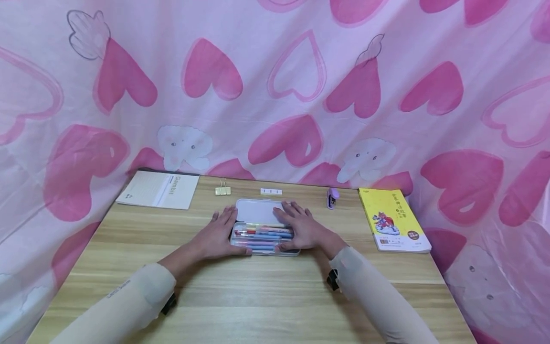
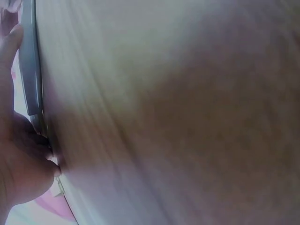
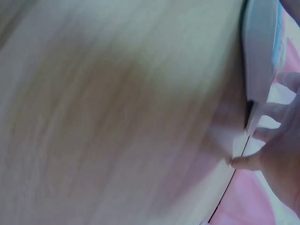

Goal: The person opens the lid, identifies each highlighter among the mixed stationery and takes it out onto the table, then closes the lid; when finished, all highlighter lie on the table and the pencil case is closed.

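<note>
An open pencil case (image 1: 266, 253) lies on the table with its pale lid (image 1: 254, 210) folded back on the far side. Several pens (image 1: 268, 234) and pastel sticks fill its tray. My left hand (image 1: 216, 236) rests along the left side, fingers stretched forward and thumb at the near edge. On the other side, my right hand (image 1: 302, 227) spreads its fingers over the lid's right edge, thumb on the near right corner. Both wrist views catch the case's side wall (image 2: 30, 61) close to the fingers; the right hand (image 3: 281, 150) has its little finger near the tabletop.
A notebook (image 1: 159, 189) lies at the back left, with a binder clip (image 1: 222, 191) to its right. Behind the case is a small white strip (image 1: 271, 191). A purple stapler (image 1: 332, 198) and a yellow book (image 1: 393, 217) are to the right. A heart-patterned curtain (image 1: 283, 62) surrounds the table.
</note>
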{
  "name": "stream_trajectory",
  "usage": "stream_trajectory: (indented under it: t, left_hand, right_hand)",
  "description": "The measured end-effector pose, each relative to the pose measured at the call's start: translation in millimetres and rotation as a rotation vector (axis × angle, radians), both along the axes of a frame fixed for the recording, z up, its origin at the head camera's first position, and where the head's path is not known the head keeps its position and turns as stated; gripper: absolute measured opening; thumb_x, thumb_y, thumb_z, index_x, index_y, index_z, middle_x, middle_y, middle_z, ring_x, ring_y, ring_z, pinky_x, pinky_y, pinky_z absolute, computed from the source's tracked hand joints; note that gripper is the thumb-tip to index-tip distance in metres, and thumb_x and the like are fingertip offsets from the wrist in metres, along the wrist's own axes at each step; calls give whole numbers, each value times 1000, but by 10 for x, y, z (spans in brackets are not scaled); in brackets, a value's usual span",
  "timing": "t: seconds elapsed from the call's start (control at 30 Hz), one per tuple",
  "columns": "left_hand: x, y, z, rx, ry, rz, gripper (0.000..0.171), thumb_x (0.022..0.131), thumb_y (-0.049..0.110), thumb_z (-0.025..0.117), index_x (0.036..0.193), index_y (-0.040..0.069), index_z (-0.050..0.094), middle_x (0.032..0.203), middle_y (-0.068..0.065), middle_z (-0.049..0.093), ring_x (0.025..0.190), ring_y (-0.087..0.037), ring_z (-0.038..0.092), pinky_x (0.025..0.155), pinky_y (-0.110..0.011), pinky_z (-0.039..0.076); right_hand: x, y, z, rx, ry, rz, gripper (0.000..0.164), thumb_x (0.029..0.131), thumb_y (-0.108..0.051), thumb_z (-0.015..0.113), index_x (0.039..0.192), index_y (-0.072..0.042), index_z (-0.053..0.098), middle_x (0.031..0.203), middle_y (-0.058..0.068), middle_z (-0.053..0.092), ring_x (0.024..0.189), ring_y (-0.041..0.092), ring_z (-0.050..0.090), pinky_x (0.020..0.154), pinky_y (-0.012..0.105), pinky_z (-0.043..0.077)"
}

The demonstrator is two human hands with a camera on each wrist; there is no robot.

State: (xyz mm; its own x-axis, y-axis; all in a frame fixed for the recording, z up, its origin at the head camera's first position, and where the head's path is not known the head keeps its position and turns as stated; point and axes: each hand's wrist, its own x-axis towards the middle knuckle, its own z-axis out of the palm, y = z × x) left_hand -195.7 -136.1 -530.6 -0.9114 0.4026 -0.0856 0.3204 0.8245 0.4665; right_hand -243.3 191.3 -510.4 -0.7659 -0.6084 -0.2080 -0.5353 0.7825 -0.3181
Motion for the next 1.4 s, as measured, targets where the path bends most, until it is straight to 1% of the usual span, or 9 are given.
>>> stream_trajectory:
  t: [0.1, 0.2, 0.33, 0.4, 0.47, 0.67, 0.93, 1.17, 1.4]
  left_hand:
    - [-3, 4, 3, 3, 5, -6, 147, 79, 90, 74, 174, -5, 15, 185, -23, 16, 174, -39, 14, 142, -61, 10]
    - [-5, 9, 10, -9, -1, -5, 147, 80, 91, 74, 175, -3, 13, 186, -21, 14, 175, -36, 11, 143, -59, 9]
    - [-7, 8, 30, -13, -8, -4, 147, 80, 91, 74, 175, -3, 13, 186, -20, 13, 175, -36, 11, 143, -59, 9]
    - [-5, 3, 38, -5, -8, -6, 147, 80, 90, 75, 175, -4, 14, 186, -22, 14, 175, -38, 12, 142, -60, 10]
    - [-2, -2, 40, 0, -8, -8, 147, 80, 90, 75, 174, -5, 15, 185, -22, 15, 174, -39, 12, 142, -61, 10]
    - [15, -8, 38, 5, -16, -11, 147, 79, 90, 75, 174, -5, 17, 185, -22, 16, 174, -39, 13, 142, -62, 11]
    - [21, -5, 52, 12, -23, -6, 147, 79, 90, 76, 174, -5, 17, 186, -21, 16, 174, -38, 13, 142, -61, 11]
    - [34, -8, 73, 14, -43, -9, 146, 79, 89, 77, 174, -5, 16, 185, -21, 16, 174, -39, 13, 142, -61, 10]
    - [33, -10, 68, 7, -31, -11, 147, 78, 91, 75, 174, -4, 17, 185, -21, 17, 174, -39, 14, 142, -62, 11]
  right_hand:
    - [26, -77, 29, -24, 45, 20, 105, 92, -79, 67, 177, -31, 28, 186, 7, 22, 173, 39, 18, 133, 83, 9]
    - [59, -165, 55, -78, 106, 38, 87, 100, -67, 67, 172, -25, 42, 175, 7, 44, 164, 35, 41, 134, 80, 15]
    - [87, -267, 64, -138, 204, 54, 51, 110, -45, 67, 153, -18, 65, 146, 6, 68, 138, 28, 62, 126, 70, 39]
    - [92, -309, 56, -154, 234, 51, 38, 111, -38, 68, 143, -18, 73, 133, 3, 71, 125, 25, 63, 115, 61, 47]
    - [93, -343, 40, -157, 257, 45, 30, 112, -34, 67, 136, -19, 78, 125, 0, 71, 115, 22, 61, 105, 54, 49]
    - [99, -425, 21, -188, 250, -1, 19, 110, -28, 72, 122, -20, 85, 111, -4, 67, 103, 18, 56, 90, 40, 41]
    - [124, -489, 96, -180, 184, -43, 18, 110, -27, 71, 120, -18, 83, 115, -1, 71, 111, 22, 61, 94, 43, 44]
    - [121, -532, 120, -174, 127, -80, 17, 109, -28, 72, 121, -21, 83, 111, -4, 67, 108, 20, 54, 93, 42, 41]
    - [112, -563, 133, -208, 85, -107, 13, 108, -27, 75, 117, -20, 80, 110, -3, 69, 110, 21, 54, 98, 48, 44]
